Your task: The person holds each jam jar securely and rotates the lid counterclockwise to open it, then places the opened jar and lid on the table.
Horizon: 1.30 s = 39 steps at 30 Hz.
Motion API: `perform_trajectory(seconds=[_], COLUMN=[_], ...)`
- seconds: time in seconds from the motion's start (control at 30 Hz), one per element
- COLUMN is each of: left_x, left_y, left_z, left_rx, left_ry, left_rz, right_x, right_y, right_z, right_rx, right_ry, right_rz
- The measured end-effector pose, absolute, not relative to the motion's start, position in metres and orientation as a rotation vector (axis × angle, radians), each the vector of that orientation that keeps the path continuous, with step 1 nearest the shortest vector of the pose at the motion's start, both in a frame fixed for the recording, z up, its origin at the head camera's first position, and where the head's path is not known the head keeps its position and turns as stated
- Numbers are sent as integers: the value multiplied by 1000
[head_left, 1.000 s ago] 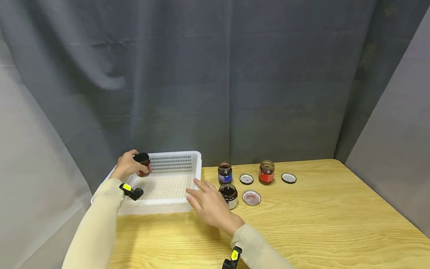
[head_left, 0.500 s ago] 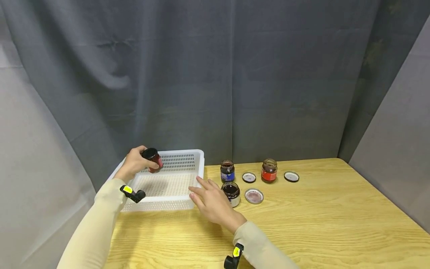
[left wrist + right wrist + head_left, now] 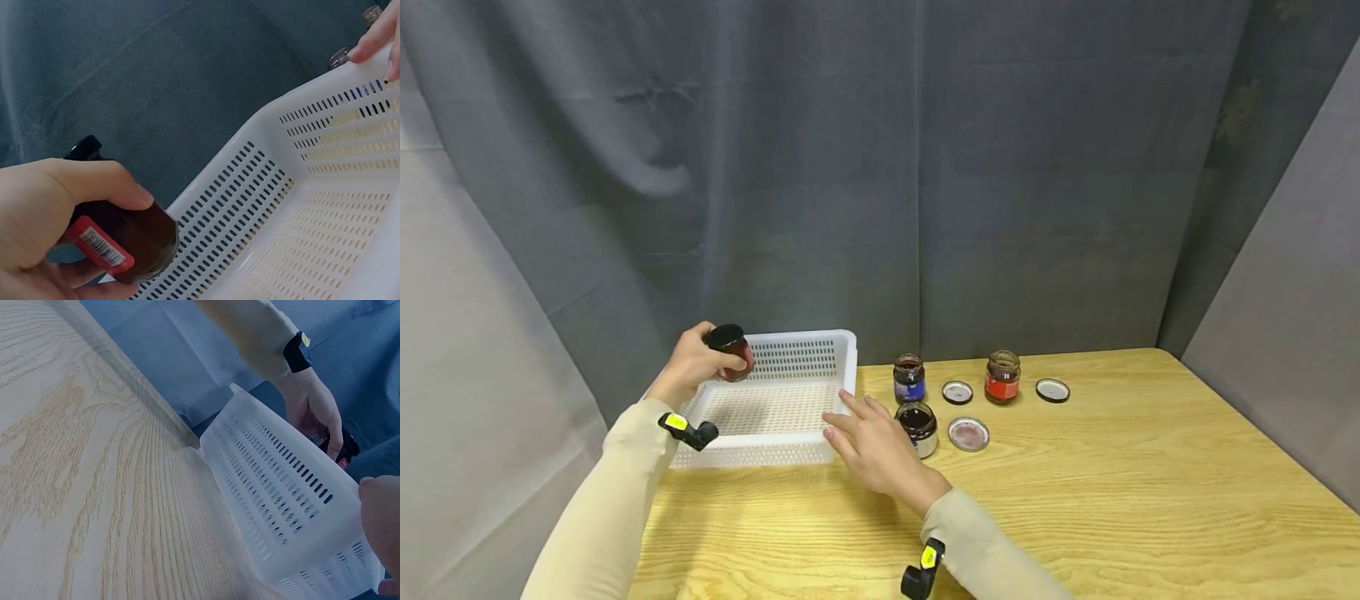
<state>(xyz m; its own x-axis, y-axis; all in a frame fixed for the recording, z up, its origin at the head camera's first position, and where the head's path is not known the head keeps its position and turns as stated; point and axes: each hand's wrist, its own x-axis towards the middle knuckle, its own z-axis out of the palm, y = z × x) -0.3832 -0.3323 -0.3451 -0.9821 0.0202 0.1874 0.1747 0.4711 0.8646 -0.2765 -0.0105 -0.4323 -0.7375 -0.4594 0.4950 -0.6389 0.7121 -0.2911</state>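
My left hand (image 3: 691, 364) grips a glass jar with a black lid (image 3: 726, 336) over the left part of a white plastic basket (image 3: 752, 452). The jar (image 3: 147, 240) is tilted; its contents are dark and a red label with a barcode shows in the left wrist view. Thumb and fingers lie around its sides. At the basket's right front corner, my right hand (image 3: 883, 450) rests its spread, fairly straight fingers on the rim. Just beyond that hand stands an uncapped jar with a pale label (image 3: 919, 430).
Behind it stands an uncapped blue-labelled jar (image 3: 909, 380); farther right is an uncapped red-labelled jar (image 3: 1002, 379). Three loose lids lie nearby: one between those jars (image 3: 957, 392), one in front (image 3: 968, 434), one at right (image 3: 1052, 390). A grey curtain (image 3: 820, 183) hangs behind the table.
My left hand has lifted the jar slightly and tilted it, first moving rightward, then a little back left. The right hand stays at the basket rim. The view has shifted slightly.
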Motion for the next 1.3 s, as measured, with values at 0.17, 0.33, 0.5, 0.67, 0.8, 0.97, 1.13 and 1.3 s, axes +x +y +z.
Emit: perform_trajectory(seconds=[0.17, 0.33, 0.5, 0.67, 0.8, 0.97, 1.13, 1.3], left_x=[-382, -382, -380, -379, -376, -371, -369, -366], left_y=[-339, -344, -344, -340, -337, -335, -336, -339], left_z=[-348, -351, -353, -354, -353, -352, -352, -353], left_rx=[-139, -114, -72, -63, -56, -37, -17, -62], left_ry=[-2567, -2563, -2534, -2482, -2456, -2445, -2468, -2473], left_rz=[-1530, -1518, -1533, -1568, -1562, -1544, -1540, -1539], right_x=[-276, -277, -277, -278, -278, -279, -279, -279], right_y=[-11, -12, -13, -14, -14, -14, -15, -15], right_z=[-433, -433, -433, -433, -434, -435, -434, -433], right_rx=[858, 865, 864, 867, 870, 866, 865, 870], right_ry=[-2523, -2517, -2515, -2516, -2515, -2518, -2518, -2517], right_rz=[641, 646, 636, 647, 643, 634, 641, 645])
